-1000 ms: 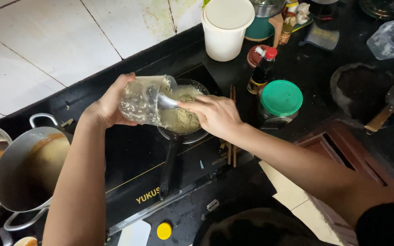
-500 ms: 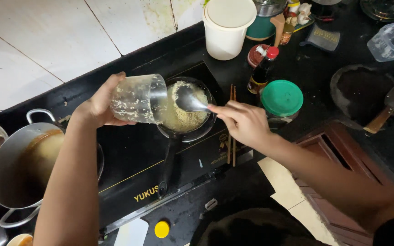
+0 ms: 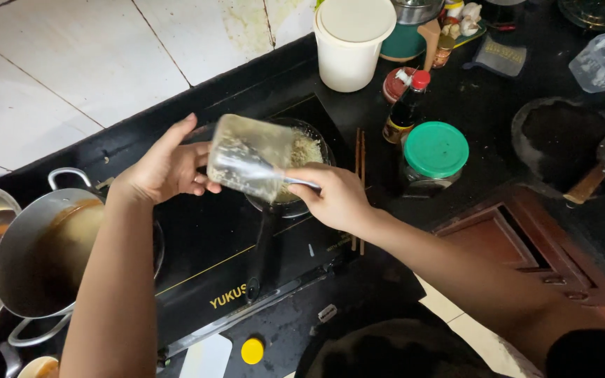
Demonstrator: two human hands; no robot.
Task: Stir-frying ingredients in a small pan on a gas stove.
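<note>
My left hand [image 3: 166, 168] holds a clear glass cup [image 3: 250, 157] tipped on its side over a small black frying pan [image 3: 295, 199] on the black induction stove [image 3: 197, 245]. My right hand [image 3: 337, 196] grips a metal spoon [image 3: 274, 175] whose bowl is inside the cup, where pale crumbly bits cling to the wall. The pan holds a pale yellowish mix [image 3: 307, 149], mostly hidden behind the cup.
A steel pot [image 3: 36, 259] with brown liquid stands left on the stove. Wooden chopsticks [image 3: 360, 168] lie right of the pan. Beyond them are a green-lidded jar [image 3: 434, 155], a dark sauce bottle [image 3: 406, 106], a white tub [image 3: 353, 43] and a dark wok [image 3: 561, 140].
The spoon, which was out over the pan half a second ago, is back inside the cup. The cup has tilted further and shifted right over the pan.
</note>
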